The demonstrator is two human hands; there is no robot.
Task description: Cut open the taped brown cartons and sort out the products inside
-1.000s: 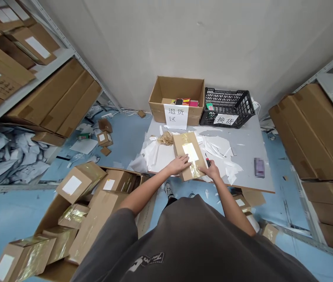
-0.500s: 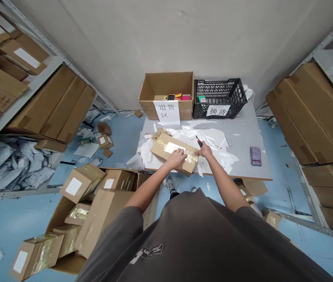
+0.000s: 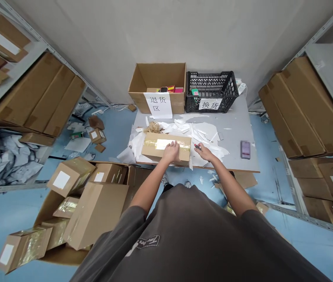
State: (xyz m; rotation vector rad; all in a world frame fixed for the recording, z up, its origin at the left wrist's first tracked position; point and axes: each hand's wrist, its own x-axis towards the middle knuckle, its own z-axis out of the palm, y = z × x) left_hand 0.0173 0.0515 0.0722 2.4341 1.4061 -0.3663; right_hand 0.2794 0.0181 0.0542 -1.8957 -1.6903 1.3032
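A long cardboard box point(image 3: 148, 147), sealed with shiny tape and bearing a white label point(image 3: 161, 143), lies near the table's front edge. My left hand point(image 3: 171, 151) lies on top of it, fingers stretched out by the label. Just off the box's right end, my right hand point(image 3: 204, 152) is closed around a small black and red utility knife point(image 3: 197, 147), which points toward the box. White paper scraps point(image 3: 204, 131) are strewn around and behind the box. Crumpled brown paper point(image 3: 153, 127) sits behind its left part.
At the table's back stand an open carton point(image 3: 137, 98) and a black crate point(image 3: 211, 84), both with paper signs. A phone point(image 3: 245, 149) lies at right. A large carton of parcels point(image 3: 48, 203) stands left on the floor. Shelves point(image 3: 41, 51) with boxes flank both sides.
The box has turned to lie nearly parallel with the table edge. My right hand has come off its end, still holding the knife. My left hand stays on top. The view has shifted slightly.
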